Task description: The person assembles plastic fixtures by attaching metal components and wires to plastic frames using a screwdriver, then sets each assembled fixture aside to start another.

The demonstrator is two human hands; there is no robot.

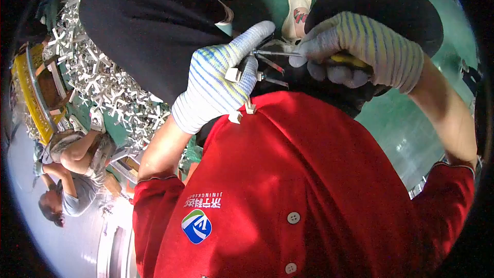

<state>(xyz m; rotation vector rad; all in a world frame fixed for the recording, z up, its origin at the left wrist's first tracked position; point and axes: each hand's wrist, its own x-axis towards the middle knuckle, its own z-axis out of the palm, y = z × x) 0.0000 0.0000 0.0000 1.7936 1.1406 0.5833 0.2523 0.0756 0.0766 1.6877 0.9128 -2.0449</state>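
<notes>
Pliers in right hand lie crosswise, jaws pointing left.

Above a red shirt, the gloved left hand pinches a small white plastic piece while the gloved right hand grips yellow-handled pliers touching it.

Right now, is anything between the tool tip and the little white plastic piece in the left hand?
Nothing visible. The right hand holds a yellow-handled tool whose metal tip already reaches the white plastic piece pinched in the left hand. Two loose white pieces lie below on the red shirt, out of the way.
</notes>
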